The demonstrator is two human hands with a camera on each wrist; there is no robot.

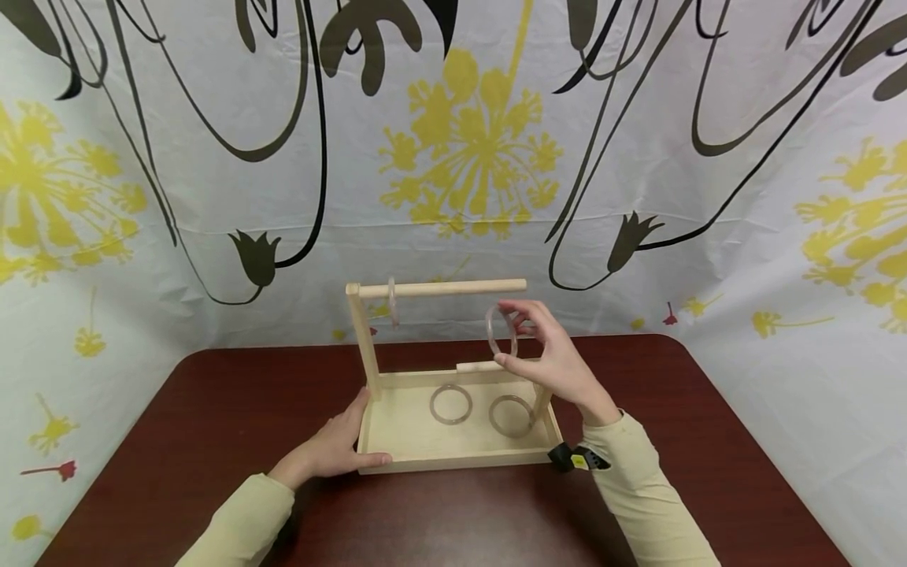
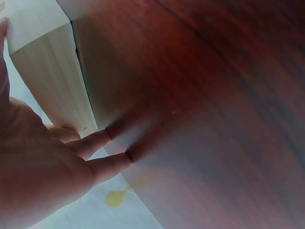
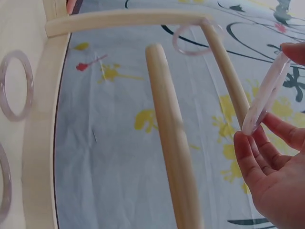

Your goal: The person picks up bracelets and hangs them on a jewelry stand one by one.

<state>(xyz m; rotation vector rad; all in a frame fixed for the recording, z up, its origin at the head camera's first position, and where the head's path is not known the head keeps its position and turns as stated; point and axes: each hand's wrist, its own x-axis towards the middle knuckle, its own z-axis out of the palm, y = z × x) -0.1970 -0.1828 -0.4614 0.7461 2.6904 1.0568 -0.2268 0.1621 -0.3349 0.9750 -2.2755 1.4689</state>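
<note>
My right hand (image 1: 556,366) pinches a clear, pinkish bangle (image 1: 490,327) between thumb and fingertips. In the head view it is beyond the right end of the wooden rack's lower bar (image 1: 476,367) and below the upper bar (image 1: 460,287). Another bangle (image 1: 393,307) hangs on the upper bar near its left post. Two more lie flat on the tray base (image 1: 404,437): one bangle (image 1: 431,404) near the middle, one bangle (image 1: 491,416) at the right. My left hand (image 1: 333,441) rests against the tray's left front corner, thumb on the front rim, extended fingers along the side.
The rack stands on a dark red-brown table (image 1: 269,402) with rounded far corners. Behind it hangs a white cloth (image 1: 496,260) printed with yellow and grey plants. A dark strap with a small device (image 1: 581,458) is on my right wrist.
</note>
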